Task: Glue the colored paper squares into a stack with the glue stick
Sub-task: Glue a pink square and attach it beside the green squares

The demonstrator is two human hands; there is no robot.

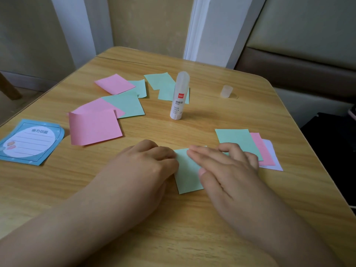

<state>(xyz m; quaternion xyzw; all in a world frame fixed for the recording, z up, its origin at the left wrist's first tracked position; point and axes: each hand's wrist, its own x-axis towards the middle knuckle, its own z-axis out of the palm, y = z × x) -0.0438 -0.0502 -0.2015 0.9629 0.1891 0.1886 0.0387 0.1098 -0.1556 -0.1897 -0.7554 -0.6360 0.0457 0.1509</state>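
While glue stick [179,97] stands uncapped, both hands press green square [187,176], fingers flat.

A light wood-grain surface [192,218] carries scattered pink and green paper squares [95,128], an upright glue stick [178,99] with its clear cap [226,91] standing apart, a blue lined note card [30,142] at the left edge, and a fanned green, pink and lilac pile [250,147].

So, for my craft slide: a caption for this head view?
Both hands press a green paper square flat; glue stick stands uncapped behind.
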